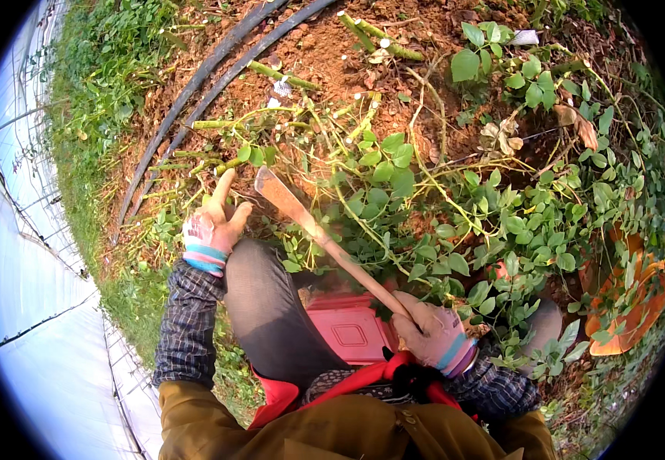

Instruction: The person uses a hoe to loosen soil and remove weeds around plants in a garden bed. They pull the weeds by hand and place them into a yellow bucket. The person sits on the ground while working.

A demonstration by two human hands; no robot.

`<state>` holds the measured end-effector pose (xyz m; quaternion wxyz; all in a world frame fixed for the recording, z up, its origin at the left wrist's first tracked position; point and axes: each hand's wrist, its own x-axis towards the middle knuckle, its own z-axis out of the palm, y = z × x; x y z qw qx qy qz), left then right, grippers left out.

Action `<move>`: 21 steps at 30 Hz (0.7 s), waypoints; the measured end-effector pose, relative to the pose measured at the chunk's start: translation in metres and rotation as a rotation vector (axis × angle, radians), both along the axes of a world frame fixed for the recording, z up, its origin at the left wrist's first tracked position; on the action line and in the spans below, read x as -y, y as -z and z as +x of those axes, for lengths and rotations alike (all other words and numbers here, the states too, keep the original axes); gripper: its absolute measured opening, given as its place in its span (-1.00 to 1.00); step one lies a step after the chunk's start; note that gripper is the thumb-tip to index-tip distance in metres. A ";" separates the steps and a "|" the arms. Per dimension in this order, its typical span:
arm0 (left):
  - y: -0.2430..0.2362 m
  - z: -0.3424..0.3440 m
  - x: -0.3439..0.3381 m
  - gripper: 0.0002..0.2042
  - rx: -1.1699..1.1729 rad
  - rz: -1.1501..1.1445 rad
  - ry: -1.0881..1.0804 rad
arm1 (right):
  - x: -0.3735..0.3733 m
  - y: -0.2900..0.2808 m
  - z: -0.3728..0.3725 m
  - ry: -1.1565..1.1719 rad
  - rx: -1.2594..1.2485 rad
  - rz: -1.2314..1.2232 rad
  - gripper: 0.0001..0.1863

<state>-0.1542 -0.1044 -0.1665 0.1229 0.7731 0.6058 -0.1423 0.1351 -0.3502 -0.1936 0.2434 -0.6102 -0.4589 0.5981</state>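
Note:
My left hand [213, 221], in a tan and pink glove, has its index finger stretched up against or just beside a cut green stem [227, 166], with the thumb held apart. My gloved right hand [428, 333] grips the wooden handle of a tool [355, 274] with a narrow, flat, soil-stained blade. The blade's tip lies just right of my left index finger, among leafy, thorny-looking plant stems [390, 165]. Below the leaves, a pink plastic item [348, 328], apparently a stool, shows between my legs.
Two black hoses [183, 103] curve over reddish soil [309, 46] at upper left. An orange plastic object [616, 341] lies among foliage on the right. A plastic greenhouse wall [41, 291] with thin framework runs along the left. More cut stems [283, 74] stand in the soil.

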 end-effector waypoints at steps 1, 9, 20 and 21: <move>-0.004 0.016 -0.004 -0.36 -0.065 -0.110 -0.091 | -0.006 -0.002 0.002 0.021 0.018 -0.078 -0.61; 0.008 -0.010 -0.006 -0.77 0.004 -0.062 0.054 | -0.013 0.007 0.002 0.078 0.095 -0.072 -0.63; -0.003 -0.142 0.002 -0.82 1.140 0.195 -0.665 | 0.013 0.001 -0.046 0.198 -0.269 -0.287 -0.59; 0.012 -0.144 0.003 -0.76 1.016 0.275 -0.490 | 0.010 -0.003 -0.054 0.205 -0.243 -0.294 -0.62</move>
